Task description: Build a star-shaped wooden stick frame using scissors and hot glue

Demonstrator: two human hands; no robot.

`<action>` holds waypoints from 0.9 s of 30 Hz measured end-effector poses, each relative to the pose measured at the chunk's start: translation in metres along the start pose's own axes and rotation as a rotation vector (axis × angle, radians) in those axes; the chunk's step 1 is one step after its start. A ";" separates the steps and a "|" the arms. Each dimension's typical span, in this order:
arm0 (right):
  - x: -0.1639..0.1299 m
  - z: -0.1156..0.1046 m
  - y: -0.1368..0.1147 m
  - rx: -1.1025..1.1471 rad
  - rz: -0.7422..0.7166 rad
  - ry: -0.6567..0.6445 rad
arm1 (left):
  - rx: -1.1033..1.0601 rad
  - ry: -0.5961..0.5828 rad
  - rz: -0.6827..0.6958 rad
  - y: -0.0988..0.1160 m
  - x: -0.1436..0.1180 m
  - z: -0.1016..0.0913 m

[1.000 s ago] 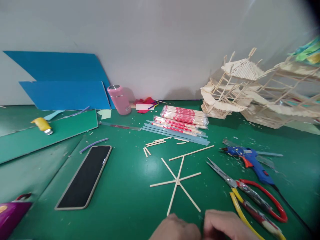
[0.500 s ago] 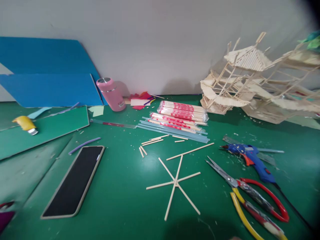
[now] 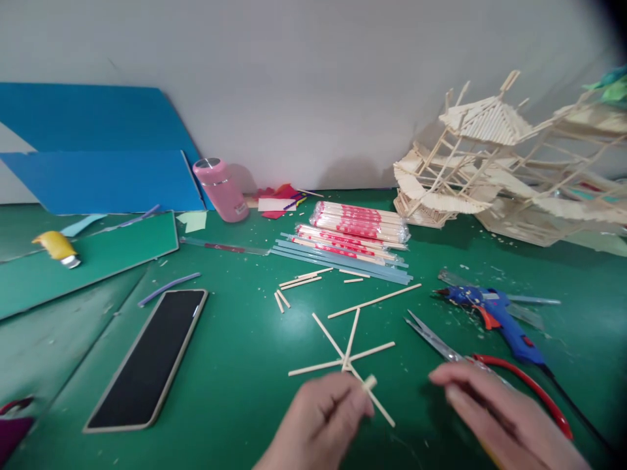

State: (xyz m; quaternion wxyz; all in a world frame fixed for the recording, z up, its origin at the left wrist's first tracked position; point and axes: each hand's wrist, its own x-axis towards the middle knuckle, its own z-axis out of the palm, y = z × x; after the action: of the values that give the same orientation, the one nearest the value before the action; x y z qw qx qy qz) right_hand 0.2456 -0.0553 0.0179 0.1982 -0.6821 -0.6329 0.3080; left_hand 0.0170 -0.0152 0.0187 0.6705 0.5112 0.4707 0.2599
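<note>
My left hand (image 3: pixel 326 418) is closed in a pinch, with the pale end of a short wooden stick (image 3: pixel 371 382) poking out past the fingers. It hovers over the near part of a six-armed star of thin wooden sticks (image 3: pixel 343 359), covering one arm. My right hand (image 3: pixel 499 411) lies over the handles of the scissors (image 3: pixel 441 341), fingers stretched out and not wrapped round them. One red handle loop shows beyond the hand; the yellow handle is mostly hidden.
A blue glue gun (image 3: pixel 494 310) lies at right, its cord running to the near edge. Stick packs (image 3: pixel 360 222), translucent glue sticks (image 3: pixel 343 260) and cut pieces (image 3: pixel 301 281) lie behind. Around them are a phone (image 3: pixel 147 359), pink flask (image 3: pixel 223 189) and stick-built model (image 3: pixel 470 156).
Both hands have come into view from the near edge. The left now holds a short stick over the star; the right has reached over the scissors' handles.
</note>
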 end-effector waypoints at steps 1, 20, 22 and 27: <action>-0.004 -0.003 0.018 -0.041 0.047 0.073 | -0.050 0.022 -0.020 0.007 0.002 -0.005; -0.015 -0.012 0.090 -0.255 0.114 0.160 | 0.052 0.320 0.221 0.006 0.025 -0.014; -0.015 -0.009 0.074 -0.086 0.048 0.149 | 0.140 0.342 0.284 0.002 0.025 -0.016; -0.010 0.009 0.024 0.072 0.051 -0.044 | 0.266 0.368 0.388 -0.002 0.020 -0.017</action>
State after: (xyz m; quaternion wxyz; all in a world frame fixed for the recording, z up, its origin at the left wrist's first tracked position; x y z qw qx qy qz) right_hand 0.2575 -0.0688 -0.0033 0.2008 -0.6835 -0.6080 0.3506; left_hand 0.0097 0.0078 0.0090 0.4388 0.6193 0.5078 0.4075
